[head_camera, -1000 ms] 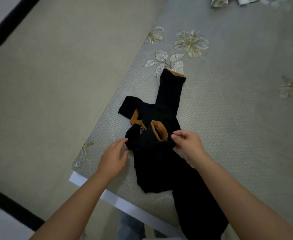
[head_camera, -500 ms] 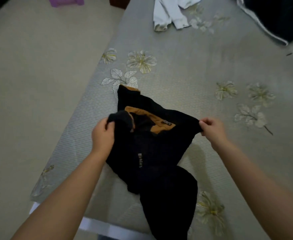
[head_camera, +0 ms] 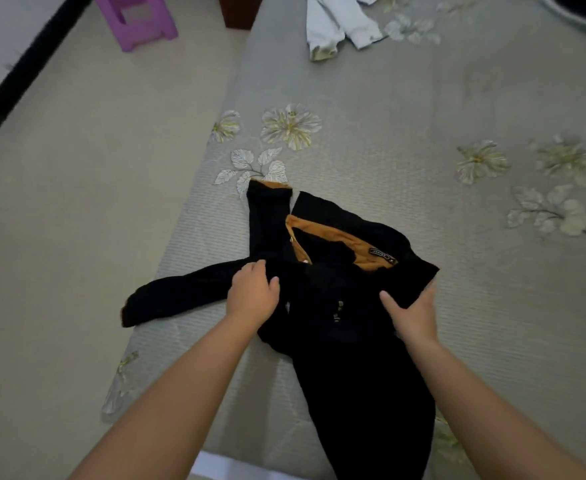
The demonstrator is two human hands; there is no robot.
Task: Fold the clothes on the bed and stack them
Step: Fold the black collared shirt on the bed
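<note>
Near the left edge of the bed (head_camera: 457,98), a black garment (head_camera: 336,306) with an orange-brown collar lining lies partly spread, its lower end trailing over the near edge. One sleeve reaches leftward past the left edge; the other points toward the far end, cuff lining showing. Left hand (head_camera: 251,294) rests on the garment at the left shoulder, fingers curved down onto the cloth; whether it pinches the fabric cannot be told. Right hand (head_camera: 412,315) holds the right shoulder edge, thumb lying over the cloth and fingers behind it. A white garment (head_camera: 333,26) lies crumpled at the far end. A purple stool (head_camera: 135,19) stands on the floor (head_camera: 76,185) beyond the left edge.
</note>
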